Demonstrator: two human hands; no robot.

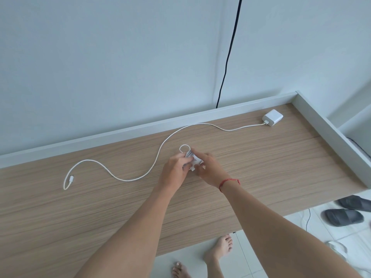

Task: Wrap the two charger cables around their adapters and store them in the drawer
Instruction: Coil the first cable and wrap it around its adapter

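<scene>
At the middle of the wooden desk (261, 173) both my hands hold a white adapter (194, 160) with its cable wound round it; a small loop of that cable (185, 147) sticks out behind. My left hand (174, 170) grips the bundle from the left, my right hand (210, 169) pinches it from the right. A second white adapter (272, 117) lies at the far right corner. Its long white cable (160, 152) snakes leftward across the desk and ends in a plug (71, 178). No drawer is in view.
A raised white ledge (140, 127) borders the desk at the back and right. A black cord (226, 61) hangs down the wall behind. On the tiled floor to the right lie dark slippers (344, 216); my bare feet (218, 249) stand by the desk's front edge.
</scene>
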